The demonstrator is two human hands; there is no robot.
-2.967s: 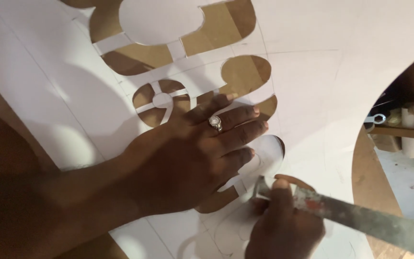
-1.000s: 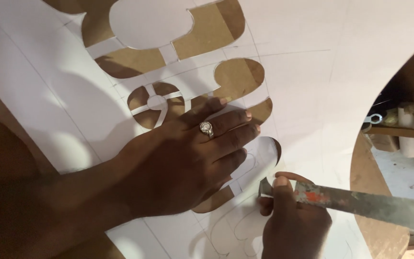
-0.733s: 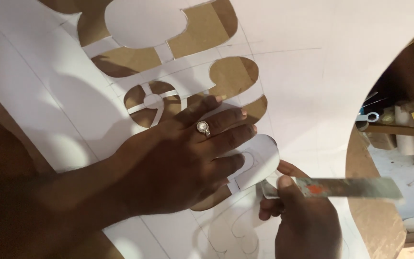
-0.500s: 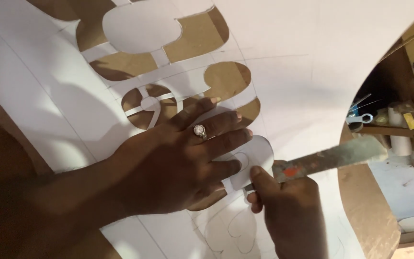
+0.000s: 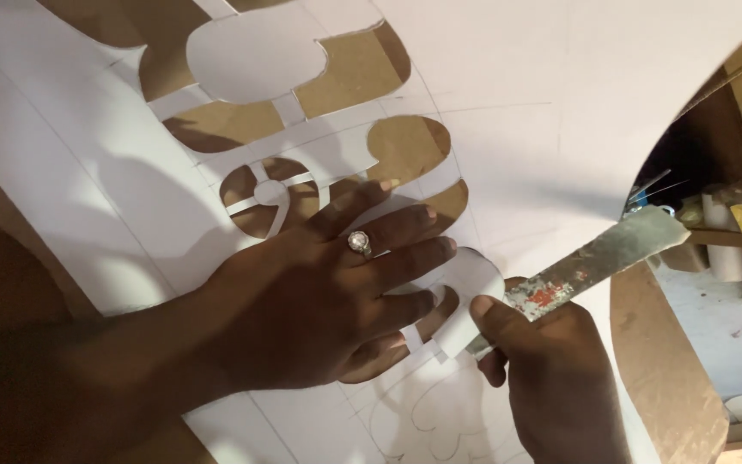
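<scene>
I see my left hand (image 5: 319,301) pressed flat, fingers spread, on the large white cut-out paper sheet (image 5: 560,129), while my right hand (image 5: 551,378) is closed around a flat metal blade (image 5: 594,258) just beside it.

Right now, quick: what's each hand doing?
Left hand: open, flat on the white sheet.
Right hand: closed on a metal blade.

No packages, labels, signs or screens on show here — just bare work surfaces and tools. At the far right edge, in the dim clutter, nothing reads clearly as a packet or a printed label — it is too dark and small to tell.
</scene>
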